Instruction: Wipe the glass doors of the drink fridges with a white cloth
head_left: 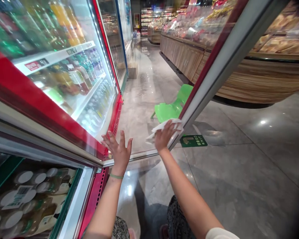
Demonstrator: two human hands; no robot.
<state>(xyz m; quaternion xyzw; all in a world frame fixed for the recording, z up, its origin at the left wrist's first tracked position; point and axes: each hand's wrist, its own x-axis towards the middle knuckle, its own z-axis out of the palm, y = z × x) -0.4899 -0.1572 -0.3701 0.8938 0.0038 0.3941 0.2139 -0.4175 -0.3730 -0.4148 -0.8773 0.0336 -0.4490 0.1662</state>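
Head view: the person crouches at an open glass cooler door (pixel 149 99) that swings out over the grey shop floor (pixel 239 166). The right hand (pixel 164 136) presses a white cloth (pixel 175 124) flat against the door's lower right corner, where the grey frame (pixel 214 76) meets the bottom rail; its fingers are curled lightly over the cloth, gripping it against the glass. The left hand (pixel 118 151) is fully open, fingers spread, its palm laid on the door near the lower left corner, just beside the red hinge post (pixel 114 113); it holds nothing and seems to steady the door.

Judging from this, the step in hand is wiping the door glass, with the bottom right corner now under the cloth. The next move would call for keeping the door braced with the open hand while the cloth sweeps along the bottom rail or up the frame, with even pressure so the door does not swing.

Behind the glass, drink bottles (pixel 72 76) stand on the cooler shelves; more bottles (pixel 27 196) lie in the compartment at lower left. A green plastic chair (pixel 173 106) stands on the floor beyond the door, and a green exit sticker (pixel 193 140) lies near the cloth corner. Wooden display counters (pixel 259 79) line the aisle to the right.
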